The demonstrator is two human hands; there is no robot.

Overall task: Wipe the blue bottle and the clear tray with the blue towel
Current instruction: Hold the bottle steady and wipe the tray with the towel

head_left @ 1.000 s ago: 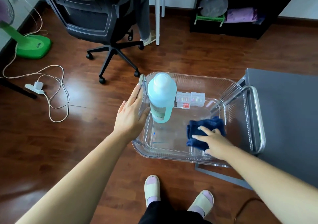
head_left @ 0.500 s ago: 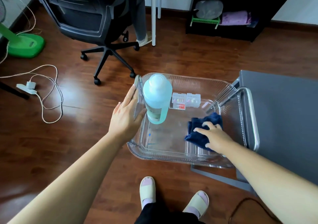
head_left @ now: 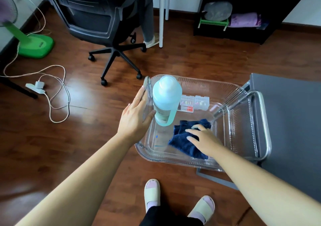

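Note:
A clear plastic tray [head_left: 205, 84] with metal handles juts out over the floor from a grey table. The light blue bottle [head_left: 166, 99] stands upright in the tray's left part. My left hand [head_left: 134, 117] grips the tray's left wall and handle, thumb inside next to the bottle. A dark blue towel [head_left: 184, 138] lies spread on the tray floor. My right hand [head_left: 203, 139] presses flat on the towel with fingers spread.
Small clear pill boxes [head_left: 194, 102] lie at the tray's back. The grey table [head_left: 291, 121] is on the right. A black office chair [head_left: 104, 27] with a seated person, a green fan [head_left: 33, 45] and a cable with a power strip [head_left: 37, 87] occupy the floor at left.
My right hand has slid the towel leftwards across the tray floor, toward the bottle. My left hand keeps its hold on the tray's left wall.

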